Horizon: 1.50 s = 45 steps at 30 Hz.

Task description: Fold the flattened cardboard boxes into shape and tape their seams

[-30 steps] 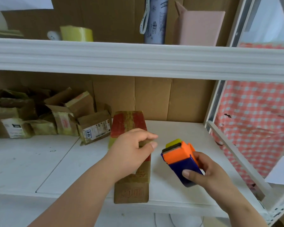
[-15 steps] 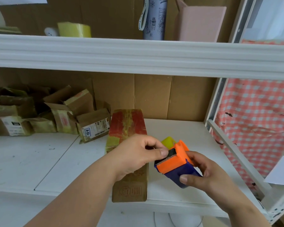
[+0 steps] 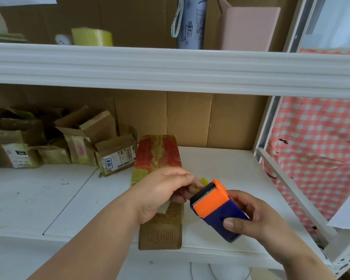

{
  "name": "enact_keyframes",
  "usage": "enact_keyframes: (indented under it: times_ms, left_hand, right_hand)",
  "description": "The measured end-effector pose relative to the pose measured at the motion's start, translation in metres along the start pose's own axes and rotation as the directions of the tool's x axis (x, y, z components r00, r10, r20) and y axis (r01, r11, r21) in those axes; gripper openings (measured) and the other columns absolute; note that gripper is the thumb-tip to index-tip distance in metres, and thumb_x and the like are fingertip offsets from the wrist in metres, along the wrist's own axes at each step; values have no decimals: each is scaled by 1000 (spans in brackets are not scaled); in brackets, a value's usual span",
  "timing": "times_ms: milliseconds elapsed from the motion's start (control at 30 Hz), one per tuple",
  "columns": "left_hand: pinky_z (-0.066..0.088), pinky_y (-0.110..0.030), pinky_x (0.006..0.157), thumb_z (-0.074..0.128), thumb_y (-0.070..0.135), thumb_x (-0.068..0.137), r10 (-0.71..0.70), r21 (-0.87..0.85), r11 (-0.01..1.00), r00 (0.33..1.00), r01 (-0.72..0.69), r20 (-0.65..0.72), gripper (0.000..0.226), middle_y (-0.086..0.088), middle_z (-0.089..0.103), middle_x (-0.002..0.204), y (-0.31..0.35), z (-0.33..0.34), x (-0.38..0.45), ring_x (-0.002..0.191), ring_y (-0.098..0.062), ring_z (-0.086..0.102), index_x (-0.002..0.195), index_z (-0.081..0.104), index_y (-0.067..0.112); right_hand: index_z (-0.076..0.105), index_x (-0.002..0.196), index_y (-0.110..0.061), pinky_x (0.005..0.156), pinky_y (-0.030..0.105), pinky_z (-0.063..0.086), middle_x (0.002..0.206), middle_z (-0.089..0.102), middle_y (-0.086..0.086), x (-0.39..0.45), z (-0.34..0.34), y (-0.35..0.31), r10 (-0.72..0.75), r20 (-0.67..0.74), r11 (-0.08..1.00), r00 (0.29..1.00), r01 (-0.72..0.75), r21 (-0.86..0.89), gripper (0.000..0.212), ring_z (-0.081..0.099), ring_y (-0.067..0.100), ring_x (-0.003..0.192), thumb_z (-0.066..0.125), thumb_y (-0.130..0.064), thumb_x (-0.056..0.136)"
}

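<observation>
A long brown cardboard box (image 3: 157,156) with red print and yellowish tape lies lengthwise on the white shelf (image 3: 49,199), its near end at the shelf's front edge. My right hand (image 3: 251,217) grips an orange and dark blue tape dispenser (image 3: 214,209) just right of the box, toothed edge pointing left. My left hand (image 3: 162,190) hovers over the box's middle, its fingertips curled at the dispenser's mouth, where a bit of yellow tape (image 3: 204,181) shows. The fingertips are hidden behind the hand.
Several small taped, crumpled cardboard boxes (image 3: 113,156) crowd the shelf's back left. The upper shelf (image 3: 170,65) carries a yellow tape roll (image 3: 92,37), a patterned cylinder (image 3: 190,23) and a pink box (image 3: 249,27). A metal frame (image 3: 291,188) and checked cloth stand at the right.
My left hand has moved right from the box top to the dispenser's mouth. My right hand has brought the dispenser a little leftward and tilted it toward the left hand.
</observation>
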<state>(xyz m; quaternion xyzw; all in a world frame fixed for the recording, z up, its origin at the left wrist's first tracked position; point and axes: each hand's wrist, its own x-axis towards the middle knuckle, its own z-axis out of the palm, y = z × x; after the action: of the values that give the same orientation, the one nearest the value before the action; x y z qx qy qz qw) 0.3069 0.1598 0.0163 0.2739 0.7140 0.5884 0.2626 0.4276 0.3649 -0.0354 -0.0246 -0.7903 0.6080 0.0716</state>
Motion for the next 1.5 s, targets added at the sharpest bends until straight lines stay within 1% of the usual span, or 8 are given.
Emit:
enact_keyframes:
  times_ms: [133,267,333,467,767,900,1200,1500]
  left_hand:
    - [48,-36,84,45,38,100,-45,-61,997,998,48,40,43,-11,68,89,4,-2,-2,83,-20,60,81,77,17]
    - [52,-31,76,68,38,88,57,280,959,995,-33,-80,28,-12,68,80,5,2,-4,75,-12,61,78,74,13]
    - [52,-30,73,72,35,85,65,331,943,994,-32,-89,25,-7,71,81,4,1,-3,73,-14,63,78,74,11]
    - [53,-22,68,66,13,91,8,350,937,996,23,-89,17,15,71,70,2,0,-5,66,3,64,79,76,18]
    - [56,-29,64,71,22,90,-74,172,980,984,102,-163,21,-5,66,65,1,6,-11,62,-14,62,80,73,4]
    - [58,-28,63,66,11,93,-84,189,975,981,118,-177,16,-4,67,65,1,5,-12,61,-12,62,78,73,10]
    - [53,-21,55,66,16,94,47,285,958,973,20,-225,26,-4,61,58,7,2,-14,54,-11,57,80,69,-6]
    - [55,-22,58,66,19,93,118,374,927,965,-23,-234,22,-4,69,66,17,-5,-17,60,-11,68,77,72,6]
  right_hand:
    - [73,104,-33,69,25,52,102,74,8,-3,-1,-3,23,32,999,999,-24,26,49,70,21,89,79,-44,57]
    - [71,107,-25,70,21,52,99,74,5,-6,1,-6,50,51,998,997,-49,-32,54,70,18,88,77,-50,59]
    - [69,111,-23,73,23,53,100,74,2,-6,2,-8,56,54,996,997,-52,-72,60,70,17,89,75,-53,59]
    - [69,110,-22,73,24,52,97,74,2,-9,1,-10,54,42,993,998,-50,-110,62,69,19,88,75,-55,58]
    - [71,101,-17,65,21,48,89,73,5,-14,7,-17,61,36,990,997,-56,-130,59,68,17,77,72,-54,55]
    - [70,95,-20,61,18,46,83,73,0,-16,13,-21,63,0,986,998,-62,-153,57,66,10,70,67,-61,56]
    - [67,89,-26,54,10,42,74,71,-12,-12,18,-30,29,-49,966,998,-41,-256,61,63,0,62,66,-73,50]
    - [66,93,-28,60,12,46,82,72,-13,-8,15,-31,-1,-14,961,1000,-3,-278,62,67,3,70,62,-75,53]
